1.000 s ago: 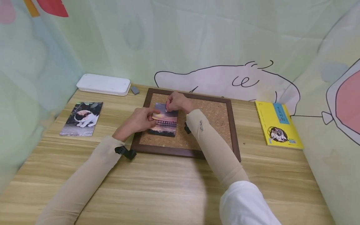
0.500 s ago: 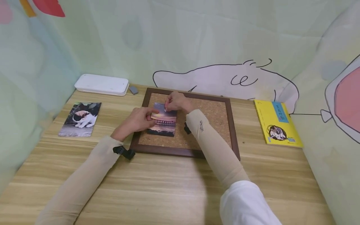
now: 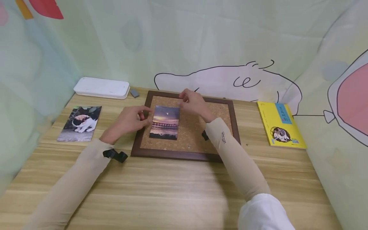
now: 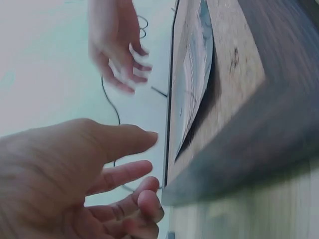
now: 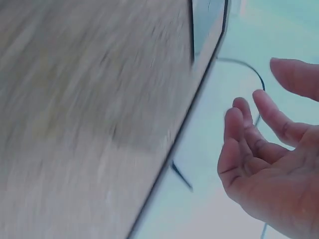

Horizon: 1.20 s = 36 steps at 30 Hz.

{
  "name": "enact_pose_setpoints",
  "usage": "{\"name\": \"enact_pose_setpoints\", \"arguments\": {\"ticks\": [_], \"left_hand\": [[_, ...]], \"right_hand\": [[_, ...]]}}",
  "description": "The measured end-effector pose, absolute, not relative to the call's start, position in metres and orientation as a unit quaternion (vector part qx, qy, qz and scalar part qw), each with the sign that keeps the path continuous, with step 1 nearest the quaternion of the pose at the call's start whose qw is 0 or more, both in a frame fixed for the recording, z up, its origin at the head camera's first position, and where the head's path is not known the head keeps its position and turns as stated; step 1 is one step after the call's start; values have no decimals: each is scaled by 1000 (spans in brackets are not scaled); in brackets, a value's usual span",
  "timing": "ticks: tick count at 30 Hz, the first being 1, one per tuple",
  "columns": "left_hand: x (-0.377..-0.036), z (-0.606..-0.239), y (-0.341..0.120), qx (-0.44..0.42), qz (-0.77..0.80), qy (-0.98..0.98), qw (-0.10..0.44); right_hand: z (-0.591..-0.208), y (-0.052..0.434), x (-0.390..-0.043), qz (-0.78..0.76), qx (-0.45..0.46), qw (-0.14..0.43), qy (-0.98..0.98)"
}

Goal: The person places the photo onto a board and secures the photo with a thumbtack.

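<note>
The setting appears to be a small home hobby or craft corner, though the narrow view leaves that open. A wood-grain table [image 3: 178, 188] is closed in on the far side and both flanks by pale green fabric printed with cartoon figures [image 3: 230, 80]. Supporting items: a white laminator [image 3: 101, 87] at far left, a cork board [image 3: 212, 124] at centre, a yellow book [image 3: 280, 124] at right.

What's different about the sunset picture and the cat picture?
The sunset picture lies on the cork board inside the brown frame, with a small pin near its top; the cat picture lies on the bare wooden table, left of the frame. The sunset picture sits between the two hands; the cat picture lies away from them. The sunset picture shows sky and water; the cat picture shows a cat. Both are upright rectangular photos.
</note>
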State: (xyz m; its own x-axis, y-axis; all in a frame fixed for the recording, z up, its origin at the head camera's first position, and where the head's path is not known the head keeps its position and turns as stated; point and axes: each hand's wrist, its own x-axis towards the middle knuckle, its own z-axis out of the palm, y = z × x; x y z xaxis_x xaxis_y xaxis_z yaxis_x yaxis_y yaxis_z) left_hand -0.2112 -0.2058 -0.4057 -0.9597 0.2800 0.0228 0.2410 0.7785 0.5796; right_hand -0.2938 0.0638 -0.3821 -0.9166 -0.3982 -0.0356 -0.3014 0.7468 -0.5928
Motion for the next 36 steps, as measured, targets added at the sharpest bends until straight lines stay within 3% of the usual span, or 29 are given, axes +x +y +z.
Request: {"name": "enact_pose_setpoints", "arguments": {"ticks": [8,25,32,36], "left_hand": [[-196,-402,-237,125,296,947,-21],[-172,-400,-305,69,224,969,-80],[-168,-400,-326,60,233,968,-74],[-164,-400,-335,47,245,966,-66]], "right_hand": [[-381,121,-279,-215,-209,43,953],[-397,221,-237,-128,-226,-74,963],[-405,258,-226,-118,-225,-100,962],[-409,275,-218,-127,-203,-87,967]]}}
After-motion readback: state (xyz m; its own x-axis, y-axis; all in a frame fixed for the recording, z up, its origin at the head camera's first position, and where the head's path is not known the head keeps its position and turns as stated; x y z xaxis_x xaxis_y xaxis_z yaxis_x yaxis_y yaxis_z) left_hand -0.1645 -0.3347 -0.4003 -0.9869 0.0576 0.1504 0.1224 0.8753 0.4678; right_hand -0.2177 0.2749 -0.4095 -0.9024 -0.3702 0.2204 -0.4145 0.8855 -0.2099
